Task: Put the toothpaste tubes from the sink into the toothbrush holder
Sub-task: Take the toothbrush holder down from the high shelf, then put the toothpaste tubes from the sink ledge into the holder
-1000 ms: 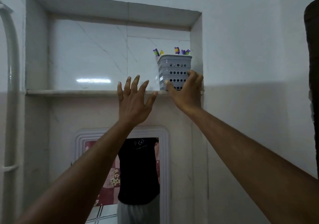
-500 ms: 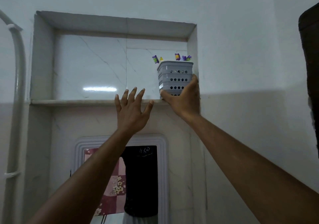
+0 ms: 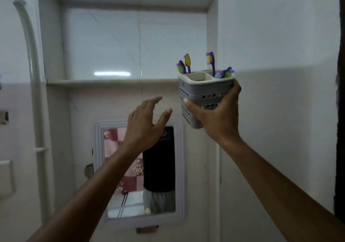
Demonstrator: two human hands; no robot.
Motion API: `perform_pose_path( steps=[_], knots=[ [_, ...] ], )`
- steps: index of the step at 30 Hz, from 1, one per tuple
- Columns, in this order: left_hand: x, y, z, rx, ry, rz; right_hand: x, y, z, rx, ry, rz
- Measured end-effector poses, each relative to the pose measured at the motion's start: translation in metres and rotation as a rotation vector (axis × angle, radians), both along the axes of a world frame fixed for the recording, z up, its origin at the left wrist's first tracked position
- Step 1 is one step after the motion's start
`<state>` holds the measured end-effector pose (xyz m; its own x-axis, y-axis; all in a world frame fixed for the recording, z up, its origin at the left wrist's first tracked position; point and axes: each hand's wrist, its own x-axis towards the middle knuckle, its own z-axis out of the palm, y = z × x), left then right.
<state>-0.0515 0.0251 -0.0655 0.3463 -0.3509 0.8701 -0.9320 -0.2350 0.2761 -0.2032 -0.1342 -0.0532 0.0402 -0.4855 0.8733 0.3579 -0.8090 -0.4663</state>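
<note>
My right hand grips the grey perforated toothbrush holder from below and holds it in the air, off the shelf, tilted a little toward me. Several purple toothbrushes stick up from its rear compartments; the front left compartment looks empty. My left hand hovers to the left of the holder, fingers spread, holding nothing. No sink or toothpaste tube is in view.
A marble wall niche with a shelf ledge is straight ahead. Below it hangs a white-framed mirror reflecting a person's torso. A white pipe runs down the left wall. A dark edge borders the right.
My right hand has lifted the holder off the niche shelf and brought it down and toward me. My left hand has dropped lower. The view has tilted downward.
</note>
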Motion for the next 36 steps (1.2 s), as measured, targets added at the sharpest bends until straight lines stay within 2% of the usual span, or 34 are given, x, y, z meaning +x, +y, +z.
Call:
perform_pose_path(
  steps=[8,12,19,25,30,36],
  knots=[
    [-0.004,0.054,-0.177,0.181,0.359,-0.141,-0.028,0.025,-0.199,0.21,0.305,0.054],
    [-0.011,0.085,-0.249,0.194,0.485,-0.117,-0.035,0.043,-0.29,0.304,0.466,0.089],
    [-0.008,0.126,-0.378,0.264,0.719,-0.028,-0.042,0.083,-0.412,0.477,0.658,0.076],
    [0.012,0.162,-0.499,0.396,0.91,0.086,-0.042,0.107,-0.485,0.634,0.79,0.065],
    [0.026,0.181,-0.571,0.568,0.904,0.168,-0.031,0.115,-0.527,0.717,0.885,0.041],
    [0.067,0.166,-0.607,1.003,0.634,0.185,-0.008,0.112,-0.563,0.715,1.084,-0.093]
  ],
)
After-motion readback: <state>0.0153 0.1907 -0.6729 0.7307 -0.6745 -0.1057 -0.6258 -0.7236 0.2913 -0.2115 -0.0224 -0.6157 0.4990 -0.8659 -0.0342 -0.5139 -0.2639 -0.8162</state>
